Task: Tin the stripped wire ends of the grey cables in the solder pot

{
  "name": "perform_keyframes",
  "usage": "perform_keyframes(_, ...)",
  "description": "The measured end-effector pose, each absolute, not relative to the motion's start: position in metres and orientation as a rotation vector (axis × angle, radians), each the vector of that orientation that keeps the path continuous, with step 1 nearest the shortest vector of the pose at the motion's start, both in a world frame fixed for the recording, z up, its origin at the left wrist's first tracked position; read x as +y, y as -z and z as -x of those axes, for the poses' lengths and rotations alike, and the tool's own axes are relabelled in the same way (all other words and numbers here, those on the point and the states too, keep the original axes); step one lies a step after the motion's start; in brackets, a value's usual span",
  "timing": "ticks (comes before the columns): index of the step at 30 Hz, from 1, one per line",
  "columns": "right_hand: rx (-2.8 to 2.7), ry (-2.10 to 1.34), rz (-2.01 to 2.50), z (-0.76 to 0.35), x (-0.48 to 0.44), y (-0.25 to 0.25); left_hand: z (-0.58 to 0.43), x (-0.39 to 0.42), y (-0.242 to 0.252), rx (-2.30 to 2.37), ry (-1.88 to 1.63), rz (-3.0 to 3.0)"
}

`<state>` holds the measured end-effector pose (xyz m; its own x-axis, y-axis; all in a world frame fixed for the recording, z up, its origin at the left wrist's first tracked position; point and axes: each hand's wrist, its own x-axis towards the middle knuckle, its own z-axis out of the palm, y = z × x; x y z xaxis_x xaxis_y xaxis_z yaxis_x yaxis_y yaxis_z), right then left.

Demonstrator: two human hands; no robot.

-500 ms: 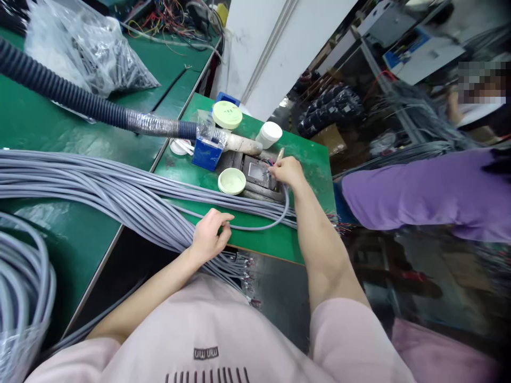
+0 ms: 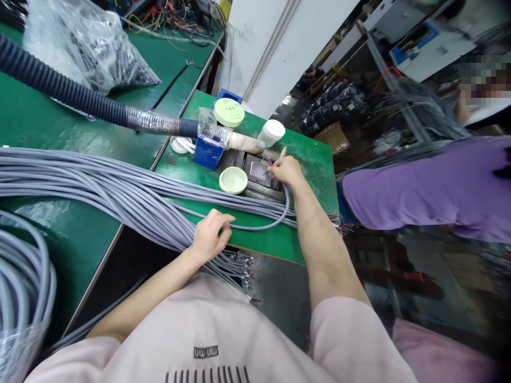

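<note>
My right hand (image 2: 286, 171) pinches the end of a grey cable (image 2: 266, 227), its thin coloured wires (image 2: 270, 161) fanned out by the fingertips. The bare wire tips are at the silvery surface of a small square solder pot (image 2: 258, 170); whether they touch it I cannot tell. From that hand the cable loops down and left to my left hand (image 2: 211, 234), which is loosely curled round it near the table's front edge. Its index finger and thumb point right, and the other fingers are partly hidden. Beside the pot sits a shallow pale-green dish (image 2: 233, 181).
A bundle of grey cables (image 2: 99, 183) crosses the green table (image 2: 319, 186). A ribbed hose (image 2: 72, 93) ends in a nozzle above the pot, by a blue box (image 2: 208, 153). White tub (image 2: 272, 132) and green-lidded tub (image 2: 229, 113) stand behind. A co-worker's purple sleeve (image 2: 423, 186) is at right.
The view has shifted very slightly. Both hands keep nearly the same place and grip, with the wire ends still at the pot.
</note>
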<state>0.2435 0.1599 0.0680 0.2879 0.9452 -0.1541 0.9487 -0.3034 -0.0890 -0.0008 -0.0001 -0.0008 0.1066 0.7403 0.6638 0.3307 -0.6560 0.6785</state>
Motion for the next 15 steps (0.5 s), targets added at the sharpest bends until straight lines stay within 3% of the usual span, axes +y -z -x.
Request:
perform_keyframes(5,2.022,0.421,-2.595,-0.247,0.143,-0.077,0.0,0.001,0.001,1.052,-1.599,-2.021)
perform_keyframes(11,2.344,1.059,-2.68,-0.223,0.08,-0.112,0.001,0.0,0.002,1.069,-1.546,-1.969)
perform_keyframes(15,2.476,1.311,-2.624,-0.196,0.031,-0.129,-0.001,0.0,-0.005,0.997,-1.511,-1.74)
